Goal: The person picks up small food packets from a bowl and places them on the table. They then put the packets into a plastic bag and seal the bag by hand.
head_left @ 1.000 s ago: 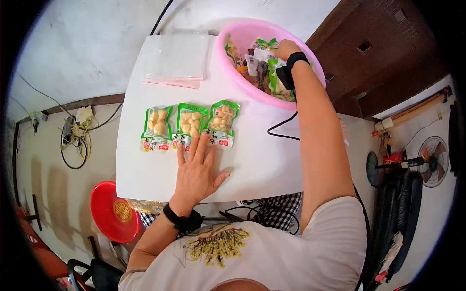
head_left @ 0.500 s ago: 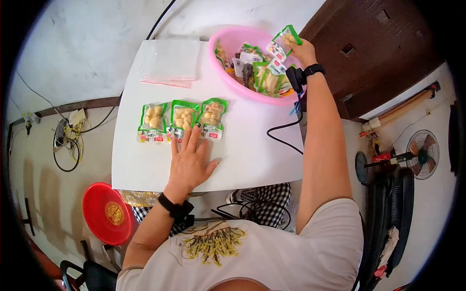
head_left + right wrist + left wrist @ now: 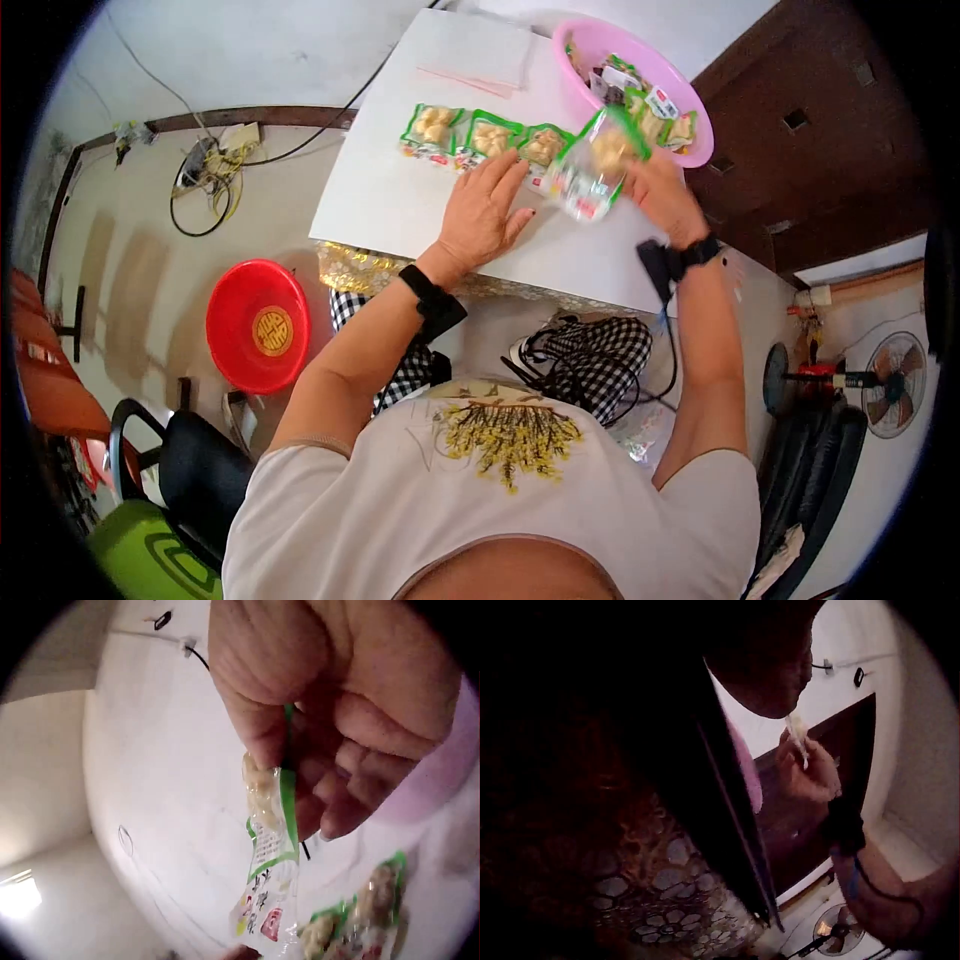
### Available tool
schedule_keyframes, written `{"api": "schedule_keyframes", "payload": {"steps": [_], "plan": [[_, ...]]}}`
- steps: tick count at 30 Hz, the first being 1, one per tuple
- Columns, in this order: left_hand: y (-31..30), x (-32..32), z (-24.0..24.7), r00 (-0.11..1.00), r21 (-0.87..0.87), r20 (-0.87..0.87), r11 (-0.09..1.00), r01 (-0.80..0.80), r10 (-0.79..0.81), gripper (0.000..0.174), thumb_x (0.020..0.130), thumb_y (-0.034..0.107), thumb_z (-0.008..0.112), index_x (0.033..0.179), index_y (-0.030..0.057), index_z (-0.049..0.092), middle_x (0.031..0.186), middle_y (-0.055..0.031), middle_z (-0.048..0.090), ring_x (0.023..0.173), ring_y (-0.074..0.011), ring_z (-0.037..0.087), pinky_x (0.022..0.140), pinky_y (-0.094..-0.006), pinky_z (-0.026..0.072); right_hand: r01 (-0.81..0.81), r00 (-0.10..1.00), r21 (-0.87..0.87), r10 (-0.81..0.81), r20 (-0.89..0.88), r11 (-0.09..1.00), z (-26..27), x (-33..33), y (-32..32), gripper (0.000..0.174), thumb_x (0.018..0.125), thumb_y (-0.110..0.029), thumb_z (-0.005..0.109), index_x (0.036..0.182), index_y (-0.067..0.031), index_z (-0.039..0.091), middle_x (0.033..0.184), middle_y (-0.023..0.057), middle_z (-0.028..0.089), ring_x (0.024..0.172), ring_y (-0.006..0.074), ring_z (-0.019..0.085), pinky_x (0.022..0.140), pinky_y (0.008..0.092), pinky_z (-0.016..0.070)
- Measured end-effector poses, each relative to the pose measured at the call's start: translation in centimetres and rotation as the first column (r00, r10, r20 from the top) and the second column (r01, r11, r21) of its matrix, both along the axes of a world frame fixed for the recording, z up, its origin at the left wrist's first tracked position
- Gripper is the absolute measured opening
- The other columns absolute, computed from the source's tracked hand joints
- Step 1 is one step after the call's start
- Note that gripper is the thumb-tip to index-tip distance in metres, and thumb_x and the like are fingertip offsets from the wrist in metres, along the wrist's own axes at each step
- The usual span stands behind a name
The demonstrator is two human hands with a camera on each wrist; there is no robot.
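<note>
Three clear snack packets with green borders and pale round pieces lie in a row on the white table: a left packet (image 3: 432, 130), a middle packet (image 3: 490, 138) and a right packet (image 3: 544, 150). My left hand (image 3: 482, 212) has its fingers extended, fingertips at the lower edges of the middle and right ones. Another such packet (image 3: 592, 168), blurred by motion, is pinched by its green edge in my right hand (image 3: 665, 195), just right of the row. In the right wrist view the thumb and fingers grip that packet (image 3: 266, 840), its printed end hanging down.
A pink basin (image 3: 705, 140) with more packets stands at the table's back right corner. Clear plastic bags (image 3: 485, 50) lie at the back. On the floor to the left is a red basin (image 3: 240, 350). A black cable (image 3: 672, 350) hangs near my right arm.
My right hand came out of the pink basin with a packet and brought it toward the row. My left hand stays by the packets. The head view has shifted.
</note>
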State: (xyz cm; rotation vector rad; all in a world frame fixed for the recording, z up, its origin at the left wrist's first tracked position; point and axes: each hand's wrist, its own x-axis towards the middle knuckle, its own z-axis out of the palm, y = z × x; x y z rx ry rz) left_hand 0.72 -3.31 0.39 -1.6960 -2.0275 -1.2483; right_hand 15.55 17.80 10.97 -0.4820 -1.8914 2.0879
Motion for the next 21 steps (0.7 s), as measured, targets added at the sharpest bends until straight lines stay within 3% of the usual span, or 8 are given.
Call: {"api": "schedule_keyframes", "payload": {"steps": [1, 2, 4, 5, 8, 9, 16, 21], "plan": [[0.0, -0.1, 0.1, 0.998, 0.094, 0.054, 0.995, 0.032, -0.037, 0.057, 0.088, 0.027, 0.063, 0.134, 0.0005, 0.043, 0.124, -0.0196, 0.056, 0.111, -0.0314, 0.057, 0.091, -0.0446, 0.0451, -0.014, 0.998, -0.039, 0.017, 0.066, 0.999, -1.7, 0.3, -1.1, 0.035, 0.090, -0.004, 0.054, 0.124, 0.0015, 0.051, 0.115, 0.0113, 0.062, 0.096, 0.0187, 0.064, 0.082, 0.0341, 0.0557], [-0.4, 0.1, 0.4, 0.933, 0.040, 0.337, 0.992, 0.120, -0.126, 0.055, 0.089, 0.025, 0.062, 0.134, 0.0010, 0.042, 0.116, -0.0163, 0.058, 0.102, -0.0268, 0.058, 0.085, -0.0401, 0.0473, -0.025, 0.991, -0.079, 0.035, 0.131, 0.997, -3.3, 0.7, -2.3, 0.035, 0.089, -0.003, 0.054, 0.124, 0.0010, 0.051, 0.114, 0.0106, 0.062, 0.095, 0.0185, 0.064, 0.081, 0.0344, 0.0557], [-1.5, 0.9, 0.8, 0.553, 0.013, 0.809, 0.947, 0.322, -0.199, 0.052, 0.091, 0.021, 0.061, 0.135, 0.0020, 0.041, 0.101, -0.0098, 0.063, 0.084, -0.0176, 0.062, 0.074, -0.0312, 0.0518, -0.087, 0.991, -0.128, 0.099, 0.092, 0.988, -4.3, 0.5, -5.0, 0.033, 0.091, -0.005, 0.052, 0.123, 0.0004, 0.052, 0.112, 0.0088, 0.063, 0.094, 0.0162, 0.064, 0.080, 0.0331, 0.0556], [-1.7, 1.0, 0.4, 0.476, 0.062, 0.847, 0.934, 0.352, -0.236, 0.044, 0.093, 0.014, 0.059, 0.133, 0.0015, 0.044, 0.088, -0.0020, 0.062, 0.073, -0.0083, 0.058, 0.064, -0.0236, 0.0495, -0.111, 0.989, -0.145, 0.124, 0.084, 0.983, -4.8, 0.3, -5.9, 0.032, 0.092, -0.006, 0.051, 0.123, 0.0003, 0.052, 0.112, 0.0085, 0.062, 0.094, 0.0160, 0.064, 0.080, 0.0325, 0.0554], [-3.1, 0.2, 0.5, 0.299, 0.092, 0.925, 0.903, 0.420, -0.233, 0.034, 0.093, 0.009, 0.057, 0.125, 0.0006, 0.052, 0.087, 0.0001, 0.061, 0.072, -0.0071, 0.056, 0.063, -0.0229, 0.0482, -0.156, 0.984, -0.189, 0.169, 0.054, 0.970, -5.9, -0.9, -7.3, 0.031, 0.095, -0.013, 0.052, 0.123, -0.0008, 0.052, 0.112, 0.0074, 0.063, 0.091, 0.0137, 0.063, 0.079, 0.0296, 0.0543], [-3.6, -0.4, 1.0, 0.342, 0.040, 0.923, 0.930, 0.366, -0.174, 0.025, 0.092, 0.005, 0.055, 0.116, 0.0000, 0.058, 0.089, 0.0002, 0.062, 0.071, -0.0056, 0.055, 0.062, -0.0216, 0.0480, -0.155, 0.983, -0.177, 0.170, 0.069, 0.972, -5.9, -1.3, -7.6, 0.031, 0.095, -0.015, 0.053, 0.123, -0.0008, 0.052, 0.111, 0.0075, 0.063, 0.091, 0.0134, 0.063, 0.078, 0.0291, 0.0540], [-6.2, -10.8, 4.5, 0.470, 0.196, 0.872, 0.977, -0.081, -0.136, 0.022, 0.089, 0.002, 0.053, 0.110, -0.0013, 0.059, 0.087, -0.0052, 0.065, 0.070, -0.0084, 0.059, 0.058, -0.0209, 0.0481, -0.078, 0.982, 0.178, 0.045, 0.184, 0.981, -5.2, -1.9, -6.2, 0.035, 0.093, -0.025, 0.060, 0.116, 0.0004, 0.058, 0.100, 0.0084, 0.067, 0.084, 0.0116, 0.063, 0.072, 0.0249, 0.0506], [-5.9, -17.3, 2.3, 0.454, -0.139, 0.865, 0.971, -0.194, 0.215, 0.020, 0.088, 0.009, 0.055, 0.106, 0.0016, 0.061, 0.081, -0.0021, 0.063, 0.063, -0.0074, 0.057, 0.051, -0.0230, 0.0446, -0.012, 0.982, 0.616, -0.107, 0.155, 0.788, -3.8, -5.1, -3.9, 0.028, 0.090, -0.019, 0.061, 0.107, 0.0031, 0.063, 0.090, 0.0075, 0.068, 0.080, 0.0110, 0.064, 0.071, 0.0258, 0.0507]]}}
